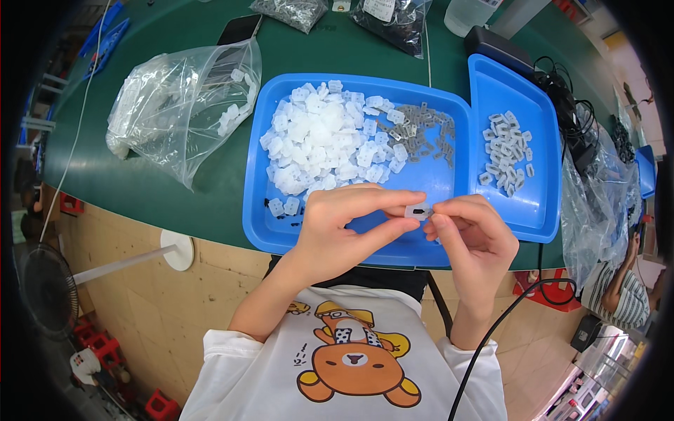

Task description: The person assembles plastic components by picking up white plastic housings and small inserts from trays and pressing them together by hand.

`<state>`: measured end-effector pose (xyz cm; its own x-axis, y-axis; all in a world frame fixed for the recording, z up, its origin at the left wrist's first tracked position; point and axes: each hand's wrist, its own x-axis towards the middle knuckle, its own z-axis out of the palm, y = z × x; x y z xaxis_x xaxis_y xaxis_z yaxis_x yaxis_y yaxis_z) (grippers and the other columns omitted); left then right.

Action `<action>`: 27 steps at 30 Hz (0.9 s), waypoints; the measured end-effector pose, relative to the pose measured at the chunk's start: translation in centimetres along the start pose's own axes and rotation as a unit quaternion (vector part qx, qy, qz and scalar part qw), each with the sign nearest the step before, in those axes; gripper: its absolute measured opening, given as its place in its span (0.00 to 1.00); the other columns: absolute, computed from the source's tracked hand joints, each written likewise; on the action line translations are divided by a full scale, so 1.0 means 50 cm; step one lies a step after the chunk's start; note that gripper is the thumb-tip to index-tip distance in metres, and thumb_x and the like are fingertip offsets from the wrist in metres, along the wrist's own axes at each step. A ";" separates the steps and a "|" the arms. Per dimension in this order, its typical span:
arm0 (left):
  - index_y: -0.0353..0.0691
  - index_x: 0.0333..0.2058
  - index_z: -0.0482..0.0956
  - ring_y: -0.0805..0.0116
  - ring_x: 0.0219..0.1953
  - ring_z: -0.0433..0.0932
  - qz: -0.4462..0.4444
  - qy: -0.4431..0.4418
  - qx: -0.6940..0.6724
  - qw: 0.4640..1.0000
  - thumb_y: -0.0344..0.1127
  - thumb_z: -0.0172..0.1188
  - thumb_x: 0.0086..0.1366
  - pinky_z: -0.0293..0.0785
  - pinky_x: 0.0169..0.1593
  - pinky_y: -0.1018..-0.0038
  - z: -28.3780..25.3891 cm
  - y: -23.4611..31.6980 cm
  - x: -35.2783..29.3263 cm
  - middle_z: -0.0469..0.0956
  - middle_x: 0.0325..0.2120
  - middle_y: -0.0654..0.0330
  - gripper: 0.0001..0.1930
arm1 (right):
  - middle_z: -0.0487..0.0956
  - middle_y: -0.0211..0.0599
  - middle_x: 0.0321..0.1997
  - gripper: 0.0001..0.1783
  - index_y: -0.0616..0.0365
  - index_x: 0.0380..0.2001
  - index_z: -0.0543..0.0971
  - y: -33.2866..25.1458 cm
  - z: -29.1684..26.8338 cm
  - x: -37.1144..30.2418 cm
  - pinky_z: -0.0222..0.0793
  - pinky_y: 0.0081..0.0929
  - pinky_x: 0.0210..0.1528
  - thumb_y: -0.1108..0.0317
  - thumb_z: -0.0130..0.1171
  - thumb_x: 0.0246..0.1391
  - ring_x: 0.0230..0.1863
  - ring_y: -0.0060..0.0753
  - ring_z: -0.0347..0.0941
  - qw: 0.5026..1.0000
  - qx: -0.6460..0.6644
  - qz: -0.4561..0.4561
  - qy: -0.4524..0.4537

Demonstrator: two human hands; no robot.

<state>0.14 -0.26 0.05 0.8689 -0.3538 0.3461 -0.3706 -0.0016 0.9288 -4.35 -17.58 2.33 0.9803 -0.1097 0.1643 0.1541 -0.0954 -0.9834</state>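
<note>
Over the front of a large blue tray (358,78), my left hand (351,217) pinches a small translucent white plastic piece (414,210) between thumb and fingers. A dark part shows in the middle of that piece. My right hand (474,235) meets it from the right, thumb and index finger closed at its edge on a tiny grey part (430,212), mostly hidden by the fingertips. Behind my hands lies a heap of white plastic pieces (316,133), with small grey parts (432,133) spread to its right. A few tiny black parts (284,218) lie at the tray's front left.
A second blue tray (537,203) on the right holds a pile of grey-white pieces (507,151). On the green table (189,210) lie an open clear bag (186,105), a phone (240,29) and bags of small parts (291,10). A black cable (484,330) runs past my right arm.
</note>
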 end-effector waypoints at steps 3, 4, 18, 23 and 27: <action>0.32 0.39 0.82 0.72 0.27 0.79 -0.006 -0.004 -0.013 1.000 0.21 0.67 0.51 0.74 0.33 0.80 0.000 -0.002 -0.002 0.81 0.25 0.55 0.14 | 0.78 0.43 0.34 0.09 0.68 0.34 0.80 0.005 -0.006 0.001 0.75 0.20 0.31 0.86 0.60 0.48 0.31 0.28 0.77 1.000 -0.008 -0.010 -0.017; 0.32 0.39 0.82 0.72 0.27 0.79 -0.007 -0.007 -0.010 1.000 0.21 0.67 0.51 0.74 0.33 0.80 0.000 -0.001 -0.001 0.81 0.26 0.55 0.14 | 0.78 0.43 0.33 0.09 0.68 0.34 0.80 0.006 -0.008 0.001 0.75 0.21 0.31 0.87 0.60 0.47 0.31 0.29 0.77 1.000 -0.011 -0.009 -0.020; 0.31 0.38 0.82 0.73 0.27 0.79 -0.024 -0.013 -0.044 0.999 0.21 0.68 0.50 0.74 0.32 0.81 -0.004 0.001 -0.002 0.81 0.25 0.55 0.14 | 0.78 0.43 0.33 0.07 0.68 0.33 0.81 0.020 -0.012 0.004 0.75 0.22 0.28 0.85 0.60 0.48 0.29 0.30 0.77 0.994 0.096 0.031 -0.032; 0.31 0.38 0.82 0.72 0.27 0.79 -0.010 -0.012 -0.019 1.000 0.21 0.68 0.50 0.74 0.32 0.81 -0.001 -0.001 -0.001 0.81 0.25 0.55 0.14 | 0.78 0.43 0.32 0.08 0.68 0.33 0.81 0.018 -0.010 0.004 0.74 0.21 0.28 0.85 0.61 0.48 0.30 0.30 0.77 0.997 0.066 0.020 -0.027; 0.31 0.38 0.83 0.71 0.27 0.79 0.004 -0.011 -0.003 1.000 0.21 0.68 0.50 0.74 0.32 0.80 0.000 -0.004 0.000 0.81 0.25 0.55 0.13 | 0.78 0.40 0.31 0.09 0.67 0.34 0.79 0.018 -0.008 0.010 0.73 0.19 0.30 0.84 0.63 0.46 0.30 0.26 0.76 0.994 0.083 0.061 -0.020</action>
<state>0.21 -0.25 -0.12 0.8581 -0.3750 0.3508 -0.3761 0.0061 0.9266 -3.78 -18.11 1.53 0.9965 -0.0710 0.0431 0.0489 0.0816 -0.9955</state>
